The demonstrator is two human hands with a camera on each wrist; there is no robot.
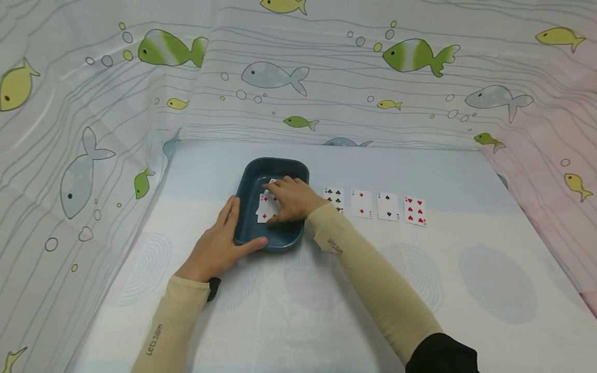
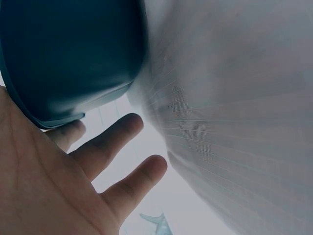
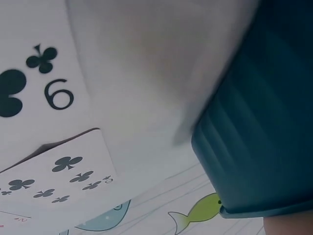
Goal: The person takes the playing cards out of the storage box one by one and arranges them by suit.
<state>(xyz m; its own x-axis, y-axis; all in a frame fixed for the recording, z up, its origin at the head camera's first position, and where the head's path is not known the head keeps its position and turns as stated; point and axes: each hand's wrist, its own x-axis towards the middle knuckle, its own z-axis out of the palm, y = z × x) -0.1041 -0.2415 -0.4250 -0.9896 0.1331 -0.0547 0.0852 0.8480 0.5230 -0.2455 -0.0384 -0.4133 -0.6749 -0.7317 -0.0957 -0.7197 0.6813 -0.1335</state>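
Observation:
A dark teal tray [image 1: 286, 243] stands on the table. Along its left side lies my left hand [image 1: 216, 246], fingers fairly straight against the wall and thumb at the near left corner. In the left wrist view, several spread fingers [image 2: 110, 147] show beside and below the tray wall [image 2: 73, 54]. My right hand [image 1: 294, 199] reaches inside the tray, fingers and thumb spread over overlapping playing cards [image 1: 265, 215], the top one showing red diamonds. Its palm side is hidden, and the right wrist view shows the tray's ribbed outer wall [image 3: 249, 137] instead.
Right of the tray lie a six of clubs [image 1: 333, 194], a two of diamonds [image 1: 361, 203], a two of spades [image 1: 388, 206] and a six of hearts [image 1: 415, 210]. Another card [image 1: 326, 252] is mostly hidden under my right forearm. A fish-patterned curtain [image 1: 345, 77] hangs behind the table.

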